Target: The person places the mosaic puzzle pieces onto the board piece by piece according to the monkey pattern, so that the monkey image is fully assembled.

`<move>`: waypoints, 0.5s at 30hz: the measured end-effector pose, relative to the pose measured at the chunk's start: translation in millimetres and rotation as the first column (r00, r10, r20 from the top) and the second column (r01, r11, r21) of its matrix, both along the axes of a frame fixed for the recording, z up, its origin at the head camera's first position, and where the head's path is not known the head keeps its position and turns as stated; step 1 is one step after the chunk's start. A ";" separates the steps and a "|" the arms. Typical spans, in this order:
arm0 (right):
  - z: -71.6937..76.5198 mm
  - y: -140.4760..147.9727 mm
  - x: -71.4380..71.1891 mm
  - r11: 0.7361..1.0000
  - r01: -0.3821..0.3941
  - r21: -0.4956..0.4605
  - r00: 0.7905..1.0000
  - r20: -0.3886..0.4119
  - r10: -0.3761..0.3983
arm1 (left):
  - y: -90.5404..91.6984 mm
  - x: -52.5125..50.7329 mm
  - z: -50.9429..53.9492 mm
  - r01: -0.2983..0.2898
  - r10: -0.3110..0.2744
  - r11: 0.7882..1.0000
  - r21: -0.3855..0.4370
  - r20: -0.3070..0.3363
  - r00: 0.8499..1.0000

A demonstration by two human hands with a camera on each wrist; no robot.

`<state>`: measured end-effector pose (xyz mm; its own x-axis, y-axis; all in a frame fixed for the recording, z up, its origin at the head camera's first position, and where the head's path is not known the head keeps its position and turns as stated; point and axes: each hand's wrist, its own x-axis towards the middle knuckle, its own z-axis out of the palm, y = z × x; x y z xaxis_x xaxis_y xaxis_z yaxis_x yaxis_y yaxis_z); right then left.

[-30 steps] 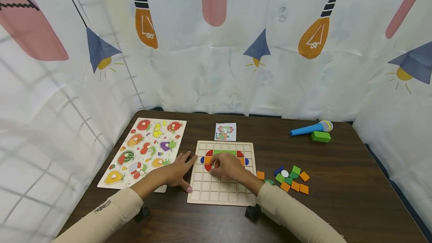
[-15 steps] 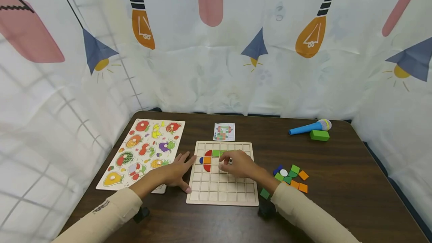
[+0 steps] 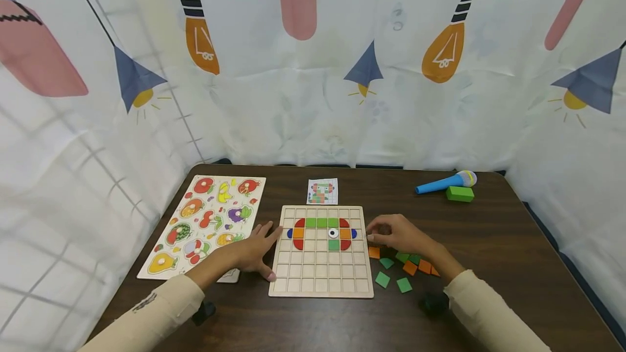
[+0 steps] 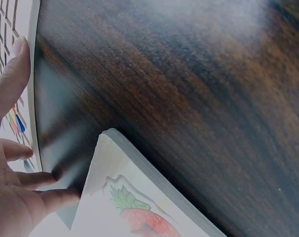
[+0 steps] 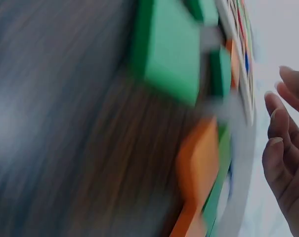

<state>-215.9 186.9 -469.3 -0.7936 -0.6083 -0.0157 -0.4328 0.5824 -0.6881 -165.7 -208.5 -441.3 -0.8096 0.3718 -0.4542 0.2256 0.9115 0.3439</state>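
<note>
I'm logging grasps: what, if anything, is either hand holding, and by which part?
Nothing visibly: the right hand appears empty, fingers loosely curved; the left hand merely touches the left edge of the wooden grid board.

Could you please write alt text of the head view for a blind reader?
A person's left hand touches a grid board partly filled with coloured pieces; the right hand is beside it, near loose pieces. A pattern card lies beyond the board, a fruit puzzle to the left, a blue microphone to the right.

A dark wood-grain table (image 3: 494, 249), lower centre, is backed by a white curtain (image 3: 293, 107) printed with light bulbs (image 3: 443, 53).
</note>
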 end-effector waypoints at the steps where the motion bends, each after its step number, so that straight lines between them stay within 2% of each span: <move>1: -0.5 8.5 0.2 1.000 0.004 0.009 1.000 0.002 -0.004 | -0.1 0.5 0.2 0.000 0.000 1.000 0.001 -0.001 1.000; 5: -1.7 42.6 2.4 0.999 0.012 0.051 1.000 -0.023 -0.011 | -0.4 0.7 -0.2 0.005 -0.005 1.000 0.008 -0.005 1.000; 9: -1.7 69.4 6.5 0.995 0.010 0.101 1.000 -0.010 -0.009 | -1.1 -0.2 -2.6 0.011 -0.011 1.000 0.005 -0.001 1.000; 15: -2.7 85.3 9.0 0.992 -0.007 0.127 1.000 0.021 0.004 | -1.5 -0.7 -4.5 0.000 0.000 1.000 0.008 0.002 1.000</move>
